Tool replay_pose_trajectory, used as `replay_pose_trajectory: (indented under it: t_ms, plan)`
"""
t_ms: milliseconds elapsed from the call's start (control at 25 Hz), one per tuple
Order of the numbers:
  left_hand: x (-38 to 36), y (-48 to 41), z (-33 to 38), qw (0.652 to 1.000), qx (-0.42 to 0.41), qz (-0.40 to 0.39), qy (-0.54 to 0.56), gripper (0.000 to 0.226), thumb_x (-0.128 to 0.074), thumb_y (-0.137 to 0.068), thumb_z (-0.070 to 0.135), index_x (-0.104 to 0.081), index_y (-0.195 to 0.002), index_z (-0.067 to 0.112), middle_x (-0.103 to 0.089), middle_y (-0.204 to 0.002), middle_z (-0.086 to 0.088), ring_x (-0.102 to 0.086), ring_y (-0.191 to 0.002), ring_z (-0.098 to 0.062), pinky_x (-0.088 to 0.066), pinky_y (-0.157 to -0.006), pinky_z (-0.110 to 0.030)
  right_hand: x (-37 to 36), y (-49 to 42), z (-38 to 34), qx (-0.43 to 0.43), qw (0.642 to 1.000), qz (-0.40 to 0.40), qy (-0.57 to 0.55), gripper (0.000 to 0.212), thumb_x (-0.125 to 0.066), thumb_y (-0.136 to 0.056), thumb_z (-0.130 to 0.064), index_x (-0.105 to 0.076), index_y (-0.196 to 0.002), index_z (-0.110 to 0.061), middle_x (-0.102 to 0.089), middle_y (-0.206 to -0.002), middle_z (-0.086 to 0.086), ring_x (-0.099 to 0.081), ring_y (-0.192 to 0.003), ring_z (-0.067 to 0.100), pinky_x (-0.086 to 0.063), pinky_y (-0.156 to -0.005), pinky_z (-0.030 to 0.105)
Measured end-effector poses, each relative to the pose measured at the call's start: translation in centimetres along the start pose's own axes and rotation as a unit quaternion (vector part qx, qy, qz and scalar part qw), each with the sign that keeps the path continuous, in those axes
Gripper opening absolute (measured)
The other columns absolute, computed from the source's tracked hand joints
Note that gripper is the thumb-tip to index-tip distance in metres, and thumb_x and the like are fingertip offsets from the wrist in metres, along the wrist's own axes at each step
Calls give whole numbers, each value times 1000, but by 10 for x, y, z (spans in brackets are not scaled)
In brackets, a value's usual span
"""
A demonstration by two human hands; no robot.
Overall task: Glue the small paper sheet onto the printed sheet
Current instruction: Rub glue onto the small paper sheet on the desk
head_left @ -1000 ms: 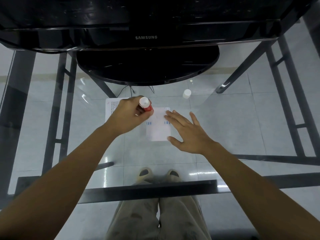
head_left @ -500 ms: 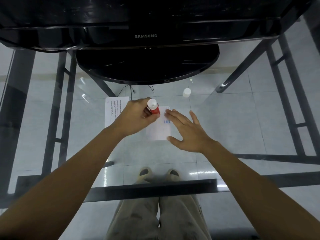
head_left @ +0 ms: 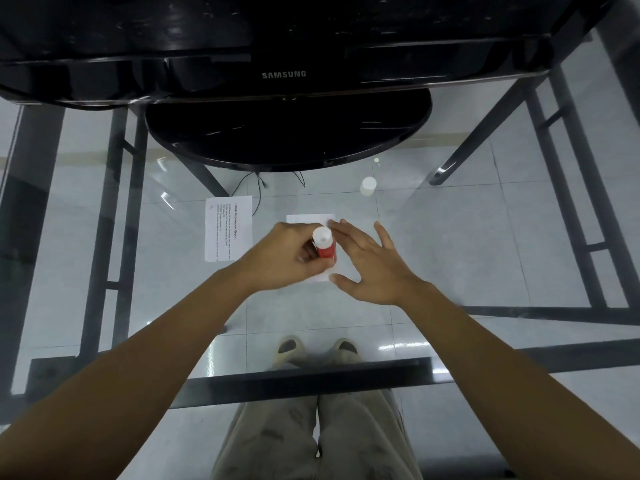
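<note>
The person has bare forearms, no sleeves in view, and wears baggy khaki trousers [head_left: 311, 441] and pale, dark-topped foam shoes [head_left: 290, 348].

My glass desk [head_left: 450, 237] carries the printed sheet [head_left: 227, 230], the small paper sheet [head_left: 310, 219], a white cap [head_left: 367, 185] and the monitor stand [head_left: 287, 133].

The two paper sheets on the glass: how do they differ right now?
The printed sheet lies fully exposed, untouched, left of both hands; the small paper sheet is mostly covered, pinned by the right hand, with the left hand working a glue stick over it. Printed text is legible only on the printed sheet. Both lie flat, apart.
</note>
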State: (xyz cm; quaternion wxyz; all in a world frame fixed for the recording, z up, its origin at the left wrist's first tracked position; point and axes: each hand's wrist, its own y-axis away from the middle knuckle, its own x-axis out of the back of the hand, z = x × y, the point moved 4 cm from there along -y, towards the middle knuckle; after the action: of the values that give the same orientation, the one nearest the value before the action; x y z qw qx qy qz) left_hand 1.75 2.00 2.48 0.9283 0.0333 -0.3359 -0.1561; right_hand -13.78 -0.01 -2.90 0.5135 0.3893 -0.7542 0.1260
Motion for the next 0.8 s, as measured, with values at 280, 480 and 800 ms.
replay_pose_trajectory:
  t_ms: [280, 480, 800]
  plan:
    - [20, 9, -27, 951, 119, 161, 235, 20, -75, -75, 20, -65, -91, 26, -71, -87, 4, -68, -83, -11, -55, -75, -22, -1, 0, -1, -4, 1000, 8, -4, 76, -49, -86, -49, -11, -146, -23, -10, -156, -10, -4, -142, 6, 14, -110, 41]
    - [10, 42, -43, 761, 176, 252, 572, 16, -65, -79, 1, -60, -75, 15, -71, -84, -4, -68, -85, -22, -53, -74, -22, 5, 0, -5, -7, 1000, 27, -12, 75, -55, -82, -45, -21, -143, -17, -14, -153, 0, -15, -138, 14, 7, -113, 46]
    - [-5, 22, -29, 717, 209, 233, 622, 29, -67, -81, 19, -46, -60, 23, -71, -85, -1, -66, -87, -14, -45, -66, -25, 16, 10, -5, -76, 988, 125, -57, 62, -37, -90, -45, -24, -143, -16, -24, -152, 2, -15, -142, 17, -3, -116, 43]
